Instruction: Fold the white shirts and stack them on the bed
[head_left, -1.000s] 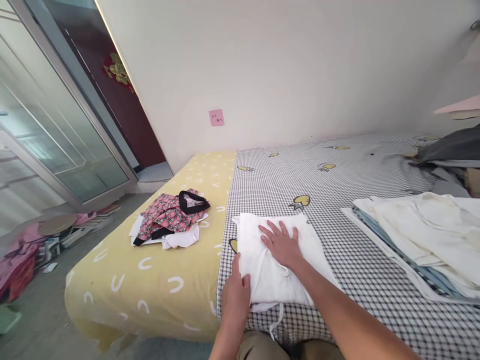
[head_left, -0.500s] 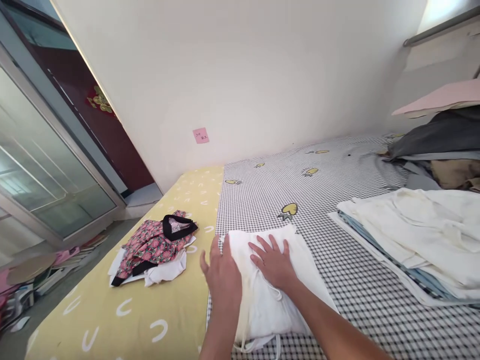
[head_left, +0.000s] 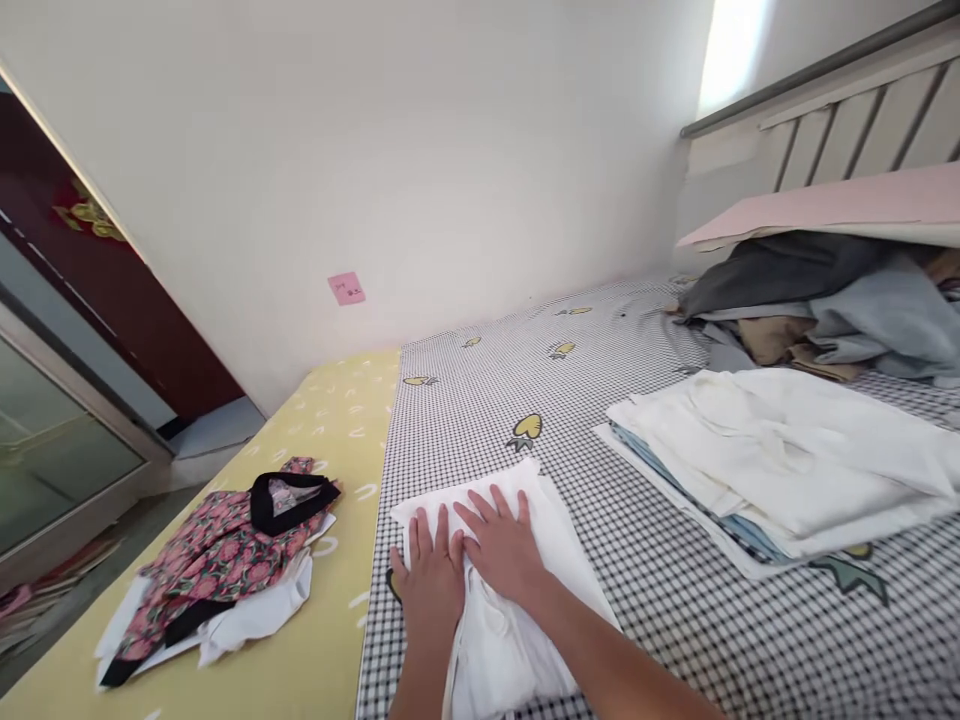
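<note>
A folded white garment [head_left: 566, 560] lies flat on the checked bedsheet in front of me, with thin white drawstrings along its middle. My left hand [head_left: 433, 575] rests palm down on its left part, fingers stretched and slightly apart. Beside it, my right hand [head_left: 501, 540] presses flat on the upper middle of the cloth with its fingers spread. The two hands nearly touch at the thumbs. My forearms cover part of the garment's lower half.
Folded white and blue clothes [head_left: 780, 460] form a stack to the right. Behind them, grey and brown clothes [head_left: 810, 300] lie under a pink board [head_left: 840, 205]. A flowered garment [head_left: 232, 550] sits on the yellow sheet [head_left: 330, 640] at left. The wall [head_left: 450, 180] borders the bed.
My left hand has come down onto the garment and lies flat beside the right. The view has turned rightward, so things appear farther left.
</note>
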